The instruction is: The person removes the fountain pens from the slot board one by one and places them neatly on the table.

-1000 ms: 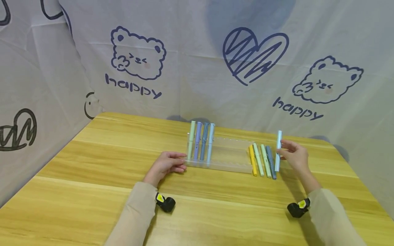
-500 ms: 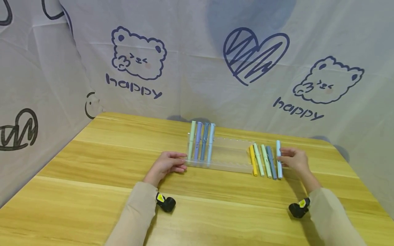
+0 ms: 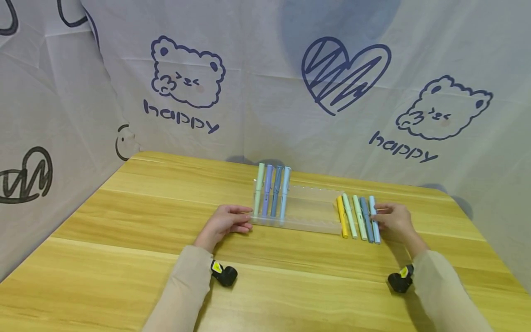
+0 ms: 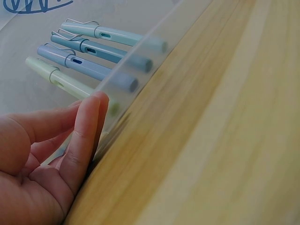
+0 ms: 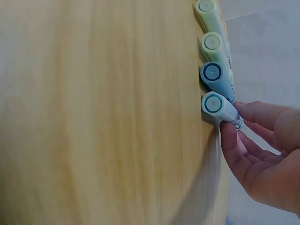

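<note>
A clear plastic pen rack [image 3: 314, 204] stands on the table, its left end pinched by my left hand [image 3: 226, 223]. Leaning in its left part are a pale green pen [image 4: 56, 80], a lavender pen [image 4: 70, 61], a dark blue pen [image 4: 89, 48] and a light blue pen [image 4: 105, 34]. My right hand [image 3: 396, 221] pinches another light blue pen [image 5: 214, 103] between thumb and fingers. That one lies at the right end of a row on the table, beside a slate blue pen [image 5: 213, 72].
The same row, right of the rack, has a yellow pen [image 3: 342, 219] and two pale green pens, one [image 3: 350, 216] near the yellow and one [image 3: 359, 219] by the slate blue. Behind the wooden table [image 3: 290, 281] hangs a printed white cloth [image 3: 265, 115].
My right hand has brought the light blue pen down and slightly left, from above the table to the row's right end beside the slate blue pen. My left hand stays at the rack.
</note>
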`<state>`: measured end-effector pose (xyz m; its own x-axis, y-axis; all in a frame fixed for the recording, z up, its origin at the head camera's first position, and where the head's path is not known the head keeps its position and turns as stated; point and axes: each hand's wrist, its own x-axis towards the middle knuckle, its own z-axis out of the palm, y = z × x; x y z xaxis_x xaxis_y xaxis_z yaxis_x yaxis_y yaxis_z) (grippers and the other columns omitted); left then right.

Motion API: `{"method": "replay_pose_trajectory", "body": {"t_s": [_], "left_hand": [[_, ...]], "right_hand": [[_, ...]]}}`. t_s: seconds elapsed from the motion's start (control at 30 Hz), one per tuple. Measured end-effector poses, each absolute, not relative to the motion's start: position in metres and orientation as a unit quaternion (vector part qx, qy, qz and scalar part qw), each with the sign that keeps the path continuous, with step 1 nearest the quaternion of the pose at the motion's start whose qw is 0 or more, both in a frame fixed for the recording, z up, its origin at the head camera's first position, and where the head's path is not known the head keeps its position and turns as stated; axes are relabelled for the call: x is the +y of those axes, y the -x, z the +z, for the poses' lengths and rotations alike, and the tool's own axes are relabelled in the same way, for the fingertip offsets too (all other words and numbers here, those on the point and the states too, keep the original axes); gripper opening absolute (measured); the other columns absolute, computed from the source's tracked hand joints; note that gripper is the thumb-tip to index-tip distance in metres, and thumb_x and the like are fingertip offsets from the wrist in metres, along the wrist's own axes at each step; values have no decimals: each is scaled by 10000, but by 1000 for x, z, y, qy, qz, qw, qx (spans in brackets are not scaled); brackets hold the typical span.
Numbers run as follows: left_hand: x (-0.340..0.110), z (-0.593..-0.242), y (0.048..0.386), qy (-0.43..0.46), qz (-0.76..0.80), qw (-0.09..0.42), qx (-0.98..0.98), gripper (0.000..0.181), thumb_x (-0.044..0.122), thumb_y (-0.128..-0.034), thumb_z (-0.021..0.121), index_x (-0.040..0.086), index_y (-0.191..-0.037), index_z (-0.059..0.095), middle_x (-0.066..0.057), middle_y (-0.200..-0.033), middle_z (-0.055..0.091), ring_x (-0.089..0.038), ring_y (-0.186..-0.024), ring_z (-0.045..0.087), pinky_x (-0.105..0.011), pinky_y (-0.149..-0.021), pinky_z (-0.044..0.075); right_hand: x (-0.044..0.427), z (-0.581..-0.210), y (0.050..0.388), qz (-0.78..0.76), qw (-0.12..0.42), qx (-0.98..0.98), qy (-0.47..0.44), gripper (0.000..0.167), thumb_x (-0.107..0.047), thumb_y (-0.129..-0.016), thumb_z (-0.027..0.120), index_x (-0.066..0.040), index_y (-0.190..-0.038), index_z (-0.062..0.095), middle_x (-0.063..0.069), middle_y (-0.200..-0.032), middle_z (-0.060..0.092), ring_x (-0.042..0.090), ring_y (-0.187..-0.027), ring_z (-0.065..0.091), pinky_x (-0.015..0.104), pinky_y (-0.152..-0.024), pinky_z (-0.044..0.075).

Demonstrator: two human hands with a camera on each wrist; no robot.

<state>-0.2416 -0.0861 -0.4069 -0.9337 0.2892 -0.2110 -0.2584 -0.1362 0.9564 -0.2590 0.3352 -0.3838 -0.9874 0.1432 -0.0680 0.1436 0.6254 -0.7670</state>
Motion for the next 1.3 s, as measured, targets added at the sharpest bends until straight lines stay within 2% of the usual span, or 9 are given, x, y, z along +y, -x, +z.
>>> {"method": "replay_pose_trajectory", "body": {"t_s": [0.13,0.4,0.6,0.77,1.0,1.03,1.17,1.23,1.3], "left_hand": [[-86,-407,242,-17,754,183,630,345,-67,-871,501,-168,-1196,444,-122,-761,631,-140,-600,620,-239,-597,553],[-85,-407,241,-11,753,182,632,340,-68,-870,502,-162,-1193,451,-122,-766,629,-144,-601,621,-244,-602,554],[-85,-408,242,-11,753,183,632,340,-68,-872,499,-160,-1196,451,-111,-760,628,-142,-601,621,-244,-601,554],[-86,-408,243,-14,753,183,632,344,-68,-872,500,-166,-1197,444,-106,-754,627,-144,-602,622,-248,-604,555],[-86,-407,241,-8,752,184,633,334,-71,-871,498,-153,-1192,459,-101,-753,625,-145,-602,621,-247,-605,555],[-86,-407,241,-10,752,184,633,335,-70,-872,497,-154,-1194,456,-100,-754,626,-145,-603,622,-249,-606,555],[-86,-406,241,-13,752,183,633,336,-69,-871,499,-155,-1194,456,-102,-759,628,-146,-606,623,-251,-609,555],[-86,-406,241,-13,752,183,633,335,-67,-871,500,-154,-1192,458,-109,-766,630,-148,-610,624,-252,-611,555],[-86,-406,241,-14,752,183,633,336,-64,-872,502,-155,-1192,457,-115,-772,632,-149,-613,625,-254,-614,555]], "right_hand": [[335,-386,261,-411,6,907,-92,402,-20,-808,622,143,-1152,492,327,-1079,521,115,-630,560,254,-541,541],[337,-388,263,-410,8,908,-84,382,-34,-823,607,139,-1146,499,312,-1090,521,123,-683,568,218,-544,531],[337,-387,262,-420,11,903,-87,396,-53,-837,591,151,-1158,482,318,-1110,504,113,-698,570,236,-578,545],[334,-381,259,-424,5,901,-89,410,-100,-862,561,154,-1170,471,317,-1122,492,171,-756,583,266,-614,553],[326,-371,256,-416,-33,905,-79,394,-153,-865,570,147,-1116,520,257,-998,578,159,-679,593,266,-590,546],[328,-375,259,-422,-46,902,-74,390,-168,-862,577,139,-1099,534,213,-948,601,143,-663,595,253,-550,542],[352,-412,287,-424,-98,898,-71,419,-303,-864,581,61,-1072,581,170,-958,603,116,-692,594,239,-553,548],[363,-432,301,-424,-123,894,-72,429,-369,-850,589,10,-1051,601,108,-934,605,60,-682,573,202,-522,537],[364,-436,306,-438,-132,886,-78,422,-363,-847,597,4,-1055,601,99,-934,604,59,-693,575,213,-557,544]]}}
